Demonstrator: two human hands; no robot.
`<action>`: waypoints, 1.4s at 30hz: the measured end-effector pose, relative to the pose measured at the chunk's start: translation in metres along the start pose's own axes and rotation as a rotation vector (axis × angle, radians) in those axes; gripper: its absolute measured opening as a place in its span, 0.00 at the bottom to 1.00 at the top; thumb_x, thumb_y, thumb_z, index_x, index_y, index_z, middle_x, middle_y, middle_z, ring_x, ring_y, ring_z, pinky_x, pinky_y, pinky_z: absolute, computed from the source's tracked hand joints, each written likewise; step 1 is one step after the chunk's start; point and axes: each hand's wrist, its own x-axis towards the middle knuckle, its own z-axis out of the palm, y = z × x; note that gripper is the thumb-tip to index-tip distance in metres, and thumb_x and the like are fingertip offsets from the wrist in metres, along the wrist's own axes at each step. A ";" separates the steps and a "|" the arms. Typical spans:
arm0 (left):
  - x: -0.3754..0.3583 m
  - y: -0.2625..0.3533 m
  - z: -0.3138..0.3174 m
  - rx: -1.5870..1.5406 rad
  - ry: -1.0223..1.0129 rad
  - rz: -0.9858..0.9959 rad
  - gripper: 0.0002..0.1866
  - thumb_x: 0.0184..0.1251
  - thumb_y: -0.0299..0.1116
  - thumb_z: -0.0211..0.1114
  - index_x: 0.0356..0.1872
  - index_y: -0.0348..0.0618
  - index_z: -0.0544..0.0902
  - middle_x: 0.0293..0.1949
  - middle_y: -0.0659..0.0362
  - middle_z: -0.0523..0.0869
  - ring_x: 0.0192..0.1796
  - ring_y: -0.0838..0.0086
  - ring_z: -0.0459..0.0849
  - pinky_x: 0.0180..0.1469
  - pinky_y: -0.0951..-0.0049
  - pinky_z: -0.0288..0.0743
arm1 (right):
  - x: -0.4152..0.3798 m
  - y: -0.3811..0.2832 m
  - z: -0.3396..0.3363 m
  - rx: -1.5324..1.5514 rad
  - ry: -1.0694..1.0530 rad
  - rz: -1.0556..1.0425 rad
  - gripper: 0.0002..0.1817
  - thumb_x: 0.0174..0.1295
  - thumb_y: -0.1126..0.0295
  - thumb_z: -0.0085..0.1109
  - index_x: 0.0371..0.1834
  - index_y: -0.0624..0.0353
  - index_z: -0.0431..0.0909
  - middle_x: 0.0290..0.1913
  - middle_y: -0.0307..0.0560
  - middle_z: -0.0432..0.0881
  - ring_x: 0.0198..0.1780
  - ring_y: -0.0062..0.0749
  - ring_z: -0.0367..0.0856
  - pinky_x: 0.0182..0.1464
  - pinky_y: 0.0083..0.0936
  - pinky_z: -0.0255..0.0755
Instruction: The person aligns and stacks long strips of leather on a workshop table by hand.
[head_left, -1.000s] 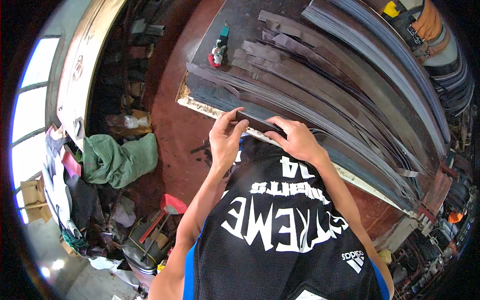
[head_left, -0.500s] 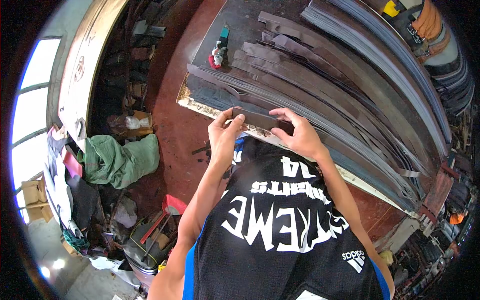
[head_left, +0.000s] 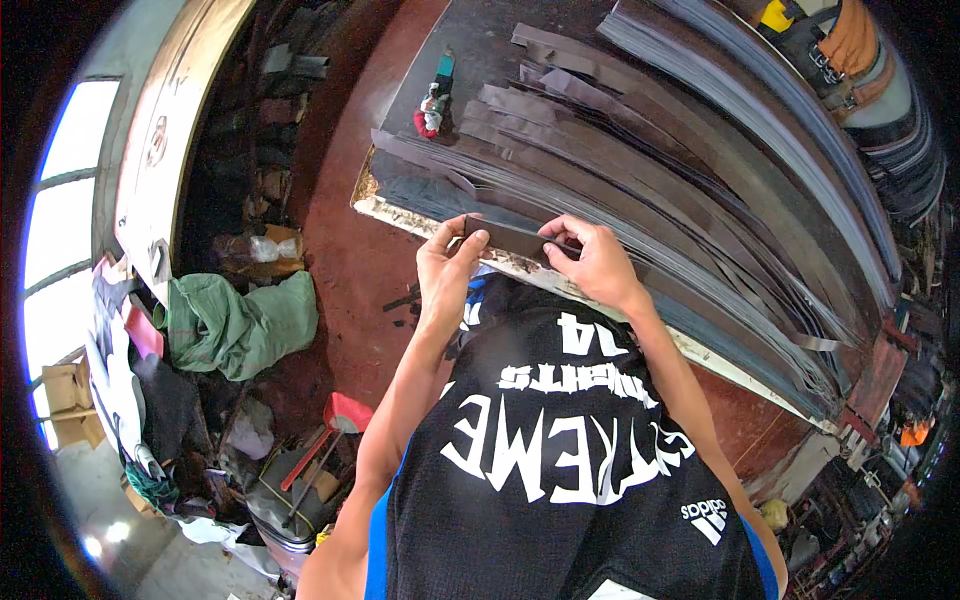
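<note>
Left hand point(head_left: 447, 265) pinching end of dark leather strip point(head_left: 508, 238); right hand point(head_left: 597, 265) gripping same strip further along. Strip spanning between both hands, above table edge point(head_left: 400, 212), near stacked strips point(head_left: 620, 190).

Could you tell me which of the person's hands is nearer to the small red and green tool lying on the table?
Left. The left hand pinches the dark strip's end below the tool; the right hand grips the strip farther along, away from the tool.

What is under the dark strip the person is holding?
Under the dark strip lie more stacked strips and the table's pale edge. Both hands cover its ends.
</note>
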 end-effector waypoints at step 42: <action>-0.019 0.012 0.009 0.498 0.047 0.430 0.21 0.67 0.22 0.72 0.61 0.35 0.85 0.54 0.51 0.90 0.49 0.72 0.90 0.53 0.72 0.82 | 0.004 -0.015 0.030 -0.304 -0.028 -0.372 0.19 0.76 0.57 0.56 0.55 0.63 0.73 0.45 0.65 0.85 0.44 0.66 0.84 0.42 0.54 0.79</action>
